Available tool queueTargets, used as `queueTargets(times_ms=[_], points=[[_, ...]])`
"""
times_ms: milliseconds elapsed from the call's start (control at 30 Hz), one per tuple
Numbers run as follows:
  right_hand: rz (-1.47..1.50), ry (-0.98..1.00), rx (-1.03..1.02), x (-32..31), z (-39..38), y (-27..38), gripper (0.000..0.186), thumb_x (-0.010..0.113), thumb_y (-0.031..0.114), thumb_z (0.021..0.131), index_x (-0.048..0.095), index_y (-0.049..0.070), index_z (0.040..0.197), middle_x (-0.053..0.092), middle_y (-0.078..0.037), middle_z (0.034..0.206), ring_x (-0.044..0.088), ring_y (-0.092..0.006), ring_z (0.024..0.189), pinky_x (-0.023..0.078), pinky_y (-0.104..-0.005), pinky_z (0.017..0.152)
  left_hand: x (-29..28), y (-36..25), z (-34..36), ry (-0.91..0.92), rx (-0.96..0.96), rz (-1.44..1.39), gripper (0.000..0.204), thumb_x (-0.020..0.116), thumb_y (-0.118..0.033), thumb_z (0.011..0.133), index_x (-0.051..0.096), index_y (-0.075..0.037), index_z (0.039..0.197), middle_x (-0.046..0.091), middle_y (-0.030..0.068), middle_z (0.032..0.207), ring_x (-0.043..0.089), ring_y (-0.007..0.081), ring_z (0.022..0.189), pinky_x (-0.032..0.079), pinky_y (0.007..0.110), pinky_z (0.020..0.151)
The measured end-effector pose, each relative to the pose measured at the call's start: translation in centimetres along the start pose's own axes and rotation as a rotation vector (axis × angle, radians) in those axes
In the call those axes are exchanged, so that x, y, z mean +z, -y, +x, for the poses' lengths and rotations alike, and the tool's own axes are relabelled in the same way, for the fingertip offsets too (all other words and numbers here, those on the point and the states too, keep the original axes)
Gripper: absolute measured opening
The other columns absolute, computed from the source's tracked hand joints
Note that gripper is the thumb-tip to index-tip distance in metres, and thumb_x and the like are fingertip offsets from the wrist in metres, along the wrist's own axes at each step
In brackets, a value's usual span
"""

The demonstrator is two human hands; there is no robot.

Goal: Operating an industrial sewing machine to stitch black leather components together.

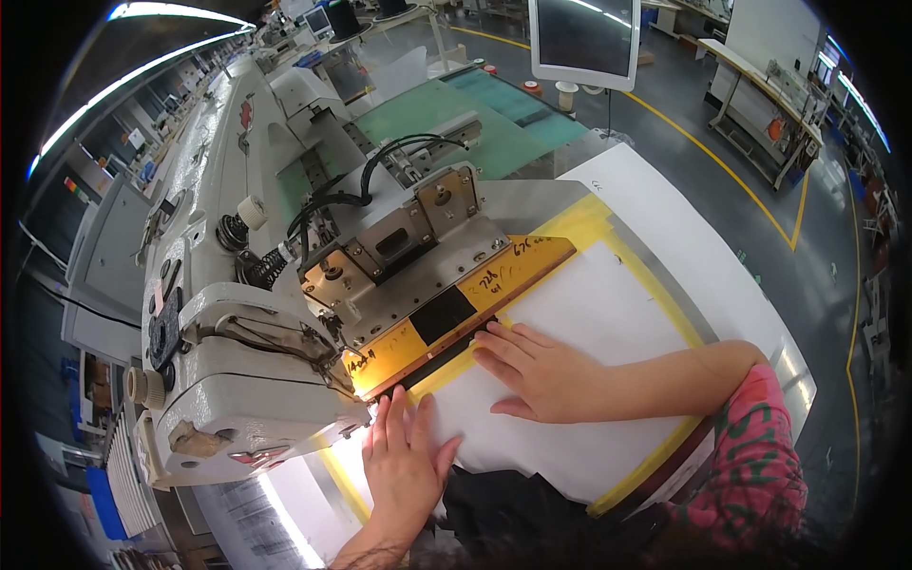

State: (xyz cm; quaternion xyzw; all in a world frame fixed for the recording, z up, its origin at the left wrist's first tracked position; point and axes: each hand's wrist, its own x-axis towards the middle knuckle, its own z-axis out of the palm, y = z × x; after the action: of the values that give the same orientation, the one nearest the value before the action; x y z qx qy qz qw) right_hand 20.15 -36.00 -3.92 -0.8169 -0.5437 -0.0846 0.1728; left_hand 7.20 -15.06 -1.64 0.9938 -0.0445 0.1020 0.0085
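My left hand (404,456) lies with fingers stretched out, its tips at a narrow black strip (437,359) along the lower edge of a yellow template bar (513,263), close to the sewing machine's needle area (344,366). My right hand (537,380) rests flat, fingers apart, fingertips touching that strip further right. Both hands are over a white board (627,380) bordered with yellow tape (655,285). The bar is fixed beneath a metal clamp (418,294). Dark cloth (484,508) lies below my left hand's right side, at the lower edge of the view.
The white machine head (218,399) fills the left side. Behind the clamp are a green work surface (475,142), thread spools (567,95) and a screen on a stand (584,43). A wooden workbench (760,95) stands across the yellow floor line (722,157).
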Motion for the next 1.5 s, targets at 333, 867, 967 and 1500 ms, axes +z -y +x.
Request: queueTargets(times_ms=[333, 867, 967, 1500], points=[[-0.083, -0.02, -0.019, 0.1, 0.0, 0.2, 0.065, 0.06, 0.044, 0.086, 0.051, -0.01, 0.121, 0.048, -0.025, 0.13, 0.046, -0.038, 0.123, 0.037, -0.0452, 0.103, -0.3, -0.1, 0.1, 0.009, 0.002, 0.007, 0.058, 0.065, -0.043, 0.083, 0.055, -0.007, 0.127, 0.049, 0.0169, 0.132, 0.047, 0.0352, 0.122, 0.039, 0.045, 0.096], [0.008, -0.036, 0.015, -0.5, 0.3, -0.4, 0.06, 0.064, 0.041, 0.084, 0.052, -0.004, 0.123, 0.049, -0.019, 0.128, 0.045, -0.0358, 0.123, 0.035, -0.0473, 0.102, -0.3, -0.1, 0.2, -0.027, -0.009, -0.044, 0.059, 0.069, -0.041, 0.08, 0.055, -0.005, 0.124, 0.048, 0.0192, 0.133, 0.05, 0.0355, 0.12, 0.042, 0.042, 0.093], [0.044, -0.019, 0.035, -0.6, 0.7, -0.5, 0.06, 0.066, 0.038, 0.082, 0.051, -0.004, 0.123, 0.049, -0.019, 0.127, 0.046, -0.0362, 0.12, 0.036, -0.0466, 0.101, -0.2, 0.1, 0.5, -0.024, -0.013, -0.044, 0.058, 0.07, -0.04, 0.079, 0.055, -0.006, 0.123, 0.048, 0.0198, 0.132, 0.051, 0.0358, 0.118, 0.044, 0.041, 0.089], [-0.029, -0.048, 0.024, -0.8, 0.5, -0.3, 0.058, 0.07, 0.033, 0.078, 0.053, -0.003, 0.121, 0.049, -0.019, 0.126, 0.049, -0.0363, 0.117, 0.038, -0.0468, 0.099, 0.0, 0.0, 0.5, -0.052, -0.004, -0.078, 0.058, 0.07, -0.037, 0.078, 0.054, -0.004, 0.123, 0.049, 0.0203, 0.131, 0.056, 0.0372, 0.113, 0.046, 0.043, 0.086]])
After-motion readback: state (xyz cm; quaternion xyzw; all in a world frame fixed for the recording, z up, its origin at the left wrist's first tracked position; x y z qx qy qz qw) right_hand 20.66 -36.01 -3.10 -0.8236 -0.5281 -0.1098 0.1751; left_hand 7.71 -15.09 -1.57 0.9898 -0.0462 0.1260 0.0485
